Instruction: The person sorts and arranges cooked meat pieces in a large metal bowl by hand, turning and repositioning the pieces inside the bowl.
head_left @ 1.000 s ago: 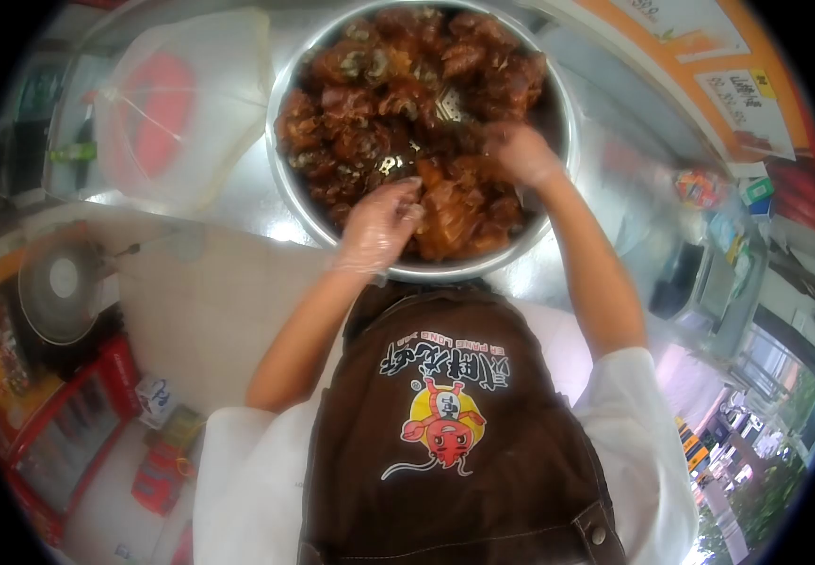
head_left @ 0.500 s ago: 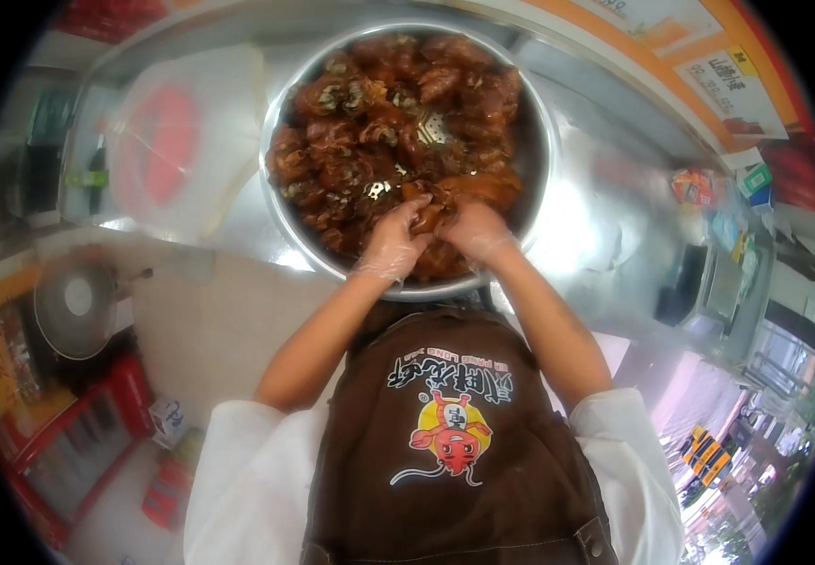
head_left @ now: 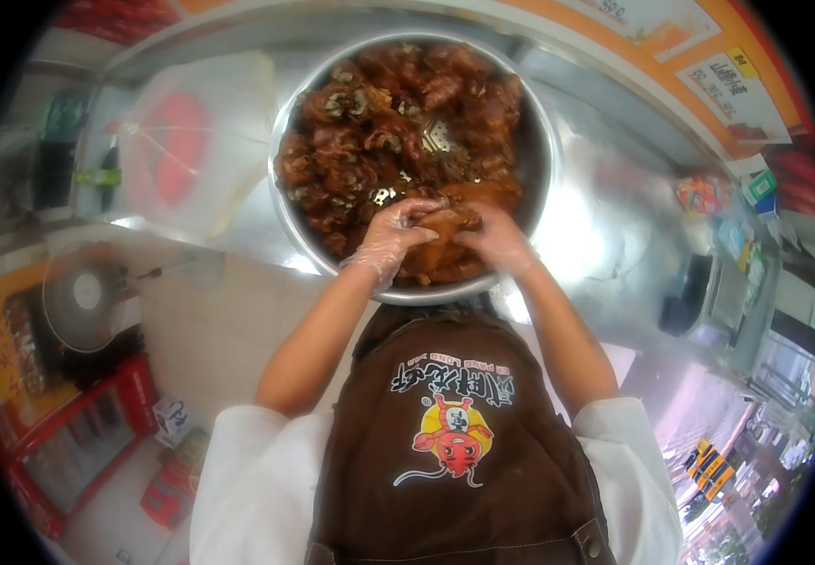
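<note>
A large round metal basin (head_left: 541, 179) holds a heap of glossy brown braised meat pieces (head_left: 398, 118), with perforated metal showing through gaps. Near the basin's front edge, my left hand (head_left: 391, 243) and my right hand (head_left: 500, 239) grip one piece of braised meat (head_left: 442, 235) between them. Thin clear plastic gloves cover both hands. The left fingers curl over its left side, with the thumb on top; the right thumb and fingers close on its right side. More meat lies under and around the hands. What kind of meat it is, I cannot tell.
The basin stands on a shiny metal counter (head_left: 605, 207). Left of it lies a whitish translucent sheet (head_left: 238, 141) with a red round shape (head_left: 177, 151). A pan (head_left: 82, 297) sits at far left. Price signs (head_left: 733, 94) line the back right; small packets (head_left: 700, 195) lie at right.
Both hands have risen slightly and drawn the piece of meat up, so more of it shows between them. They are a little farther apart. The view has shifted slightly.
</note>
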{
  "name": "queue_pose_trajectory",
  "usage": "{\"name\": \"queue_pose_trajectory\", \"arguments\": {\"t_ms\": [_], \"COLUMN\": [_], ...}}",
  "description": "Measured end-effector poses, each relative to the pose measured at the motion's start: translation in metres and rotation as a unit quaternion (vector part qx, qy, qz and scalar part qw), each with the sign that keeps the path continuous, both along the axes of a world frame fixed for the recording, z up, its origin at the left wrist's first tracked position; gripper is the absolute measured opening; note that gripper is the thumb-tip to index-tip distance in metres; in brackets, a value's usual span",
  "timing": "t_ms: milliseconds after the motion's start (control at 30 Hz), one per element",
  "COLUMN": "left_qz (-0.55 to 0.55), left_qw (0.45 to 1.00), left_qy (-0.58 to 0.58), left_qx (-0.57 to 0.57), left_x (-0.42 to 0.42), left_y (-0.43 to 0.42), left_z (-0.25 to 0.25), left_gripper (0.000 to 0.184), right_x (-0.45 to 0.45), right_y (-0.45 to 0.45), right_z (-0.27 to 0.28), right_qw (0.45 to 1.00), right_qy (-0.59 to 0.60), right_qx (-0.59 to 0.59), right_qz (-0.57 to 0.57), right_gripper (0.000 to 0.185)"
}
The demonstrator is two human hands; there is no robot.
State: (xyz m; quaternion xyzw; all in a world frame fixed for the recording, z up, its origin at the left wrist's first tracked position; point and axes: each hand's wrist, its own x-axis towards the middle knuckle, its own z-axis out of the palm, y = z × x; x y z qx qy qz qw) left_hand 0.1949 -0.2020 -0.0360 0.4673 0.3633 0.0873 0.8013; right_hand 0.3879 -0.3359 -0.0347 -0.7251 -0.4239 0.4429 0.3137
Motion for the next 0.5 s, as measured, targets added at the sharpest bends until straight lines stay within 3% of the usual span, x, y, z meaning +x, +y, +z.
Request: {"name": "queue_pose_trajectory", "arguments": {"t_ms": [67, 200, 400, 467, 500], "left_qz": [0.007, 0.067, 0.108, 0.11, 0.094], "left_qw": [1.0, 0.994, 0.972, 0.966, 0.963], "left_qy": [0.004, 0.007, -0.018, -0.012, -0.025], "left_qx": [-0.029, -0.081, -0.208, -0.235, -0.249], "left_x": [0.002, 0.008, 0.01, 0.008, 0.008], "left_y": [0.001, 0.004, 0.011, 0.01, 0.011], "left_z": [0.006, -0.005, -0.012, -0.013, -0.007], "left_gripper": [0.049, 0.047, 0.045, 0.047, 0.047], "right_x": [0.0, -0.002, 0.002, 0.001, 0.002], "right_y": [-0.005, -0.003, 0.018, 0.021, 0.022], "right_z": [-0.012, -0.013, -0.002, 0.01, 0.009], "right_qw": [0.968, 0.941, 0.909, 0.851, 0.851], "right_qy": [0.239, 0.295, 0.335, 0.423, 0.422], "right_qx": [-0.007, 0.04, -0.059, -0.039, -0.04], "right_qz": [-0.083, -0.162, -0.242, -0.31, -0.31], "right_gripper": [0.052, 0.04, 0.045, 0.036, 0.036]}}
